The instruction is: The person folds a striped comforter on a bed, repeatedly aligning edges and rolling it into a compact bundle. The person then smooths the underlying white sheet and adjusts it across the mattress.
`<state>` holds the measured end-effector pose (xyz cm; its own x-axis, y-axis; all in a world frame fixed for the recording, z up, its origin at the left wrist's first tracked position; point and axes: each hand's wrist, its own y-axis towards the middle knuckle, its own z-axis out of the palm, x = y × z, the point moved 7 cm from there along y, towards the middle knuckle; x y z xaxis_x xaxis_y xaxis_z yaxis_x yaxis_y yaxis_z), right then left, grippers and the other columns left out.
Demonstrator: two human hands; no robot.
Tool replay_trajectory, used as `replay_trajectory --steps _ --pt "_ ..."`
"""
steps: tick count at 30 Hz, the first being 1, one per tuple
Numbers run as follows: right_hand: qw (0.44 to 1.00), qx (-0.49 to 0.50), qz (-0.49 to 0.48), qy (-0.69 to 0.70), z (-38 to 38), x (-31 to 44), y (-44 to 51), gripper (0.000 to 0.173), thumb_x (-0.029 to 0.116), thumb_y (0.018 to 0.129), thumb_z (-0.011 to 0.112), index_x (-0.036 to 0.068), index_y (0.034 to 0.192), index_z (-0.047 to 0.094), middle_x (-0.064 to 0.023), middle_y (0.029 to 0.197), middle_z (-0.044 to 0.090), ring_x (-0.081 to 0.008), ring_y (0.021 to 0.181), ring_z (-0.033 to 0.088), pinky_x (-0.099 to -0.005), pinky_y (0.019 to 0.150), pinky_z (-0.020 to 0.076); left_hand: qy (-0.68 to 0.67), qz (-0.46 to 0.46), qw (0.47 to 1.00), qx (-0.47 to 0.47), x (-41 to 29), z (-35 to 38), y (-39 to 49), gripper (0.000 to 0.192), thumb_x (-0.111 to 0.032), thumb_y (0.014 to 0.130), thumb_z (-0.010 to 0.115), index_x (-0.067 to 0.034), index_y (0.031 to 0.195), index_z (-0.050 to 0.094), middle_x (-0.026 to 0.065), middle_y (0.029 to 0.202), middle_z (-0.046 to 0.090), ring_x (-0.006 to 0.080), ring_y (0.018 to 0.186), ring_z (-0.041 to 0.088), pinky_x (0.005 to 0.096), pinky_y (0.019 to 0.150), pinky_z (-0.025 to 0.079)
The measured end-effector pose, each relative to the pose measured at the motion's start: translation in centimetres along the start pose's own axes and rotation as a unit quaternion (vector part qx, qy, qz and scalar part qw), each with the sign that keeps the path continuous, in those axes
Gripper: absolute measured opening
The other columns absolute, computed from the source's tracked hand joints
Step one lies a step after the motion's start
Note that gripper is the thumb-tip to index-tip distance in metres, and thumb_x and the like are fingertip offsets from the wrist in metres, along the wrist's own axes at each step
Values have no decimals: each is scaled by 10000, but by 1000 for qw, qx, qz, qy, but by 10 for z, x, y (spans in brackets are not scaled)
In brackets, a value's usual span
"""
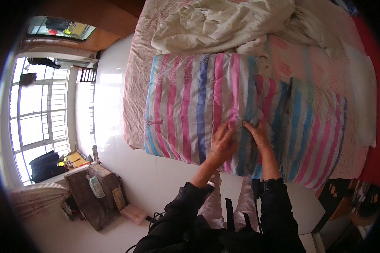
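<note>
A striped quilt [193,104] in pink, blue, purple and grey lies folded across the near part of the bed. Its left part is a broad folded panel. To the right, a deep crease separates this panel from another folded striped section [316,136]. My left hand [221,144], slightly blurred, rests on top of the left panel with its fingers pointing away from me. Close to its right, my right hand [260,135] touches the quilt beside the crease. Its thumb is stretched left, and its other fingers are partly hidden, so their grip is unclear.
A crumpled cream blanket [209,28] covers the far part of the bed, over a pink patterned sheet [136,104]. Red fabric [370,158] hangs along the right side. On the tiled floor [139,177] at left stand a brown box [91,202] and a pink packet [134,213].
</note>
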<state>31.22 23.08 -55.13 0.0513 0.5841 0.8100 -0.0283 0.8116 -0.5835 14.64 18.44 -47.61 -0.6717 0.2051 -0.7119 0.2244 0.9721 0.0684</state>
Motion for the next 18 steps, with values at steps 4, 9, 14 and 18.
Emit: replay_trajectory --steps 4,9,14,18 --pt "998 -53 21 -6 3 9 -5 594 286 751 741 -11 1219 527 -91 1137 599 -222 1021 562 -317 900 418 270 -161 922 -224 86 -87 -63 562 -196 803 650 12 1291 464 246 1345 428 410 1285 362 458 1073 268" --pt "994 -57 -76 46 2 37 -38 493 149 763 731 -5 1196 553 -81 1101 619 -208 988 572 -309 903 418 -112 -568 650 -492 236 -147 -209 738 -417 863 612 -2 1375 280 195 1377 376 347 1244 401 477 977 397" --pt "989 -100 -20 106 -35 -10 -62 445 121 780 708 5 1188 573 -89 1085 625 -197 970 577 -308 872 436 -343 -463 735 -356 287 -132 -214 552 -316 862 629 -90 1305 388 109 1248 493 290 1039 547 452 822 500" --pt "982 -182 31 35 -59 -62 -43 486 149 788 707 -8 1220 549 -119 1139 605 -216 996 576 -321 874 440 -409 -430 703 -392 281 -115 -214 500 -250 870 619 -71 1289 414 112 1266 487 284 1071 541 435 797 503"
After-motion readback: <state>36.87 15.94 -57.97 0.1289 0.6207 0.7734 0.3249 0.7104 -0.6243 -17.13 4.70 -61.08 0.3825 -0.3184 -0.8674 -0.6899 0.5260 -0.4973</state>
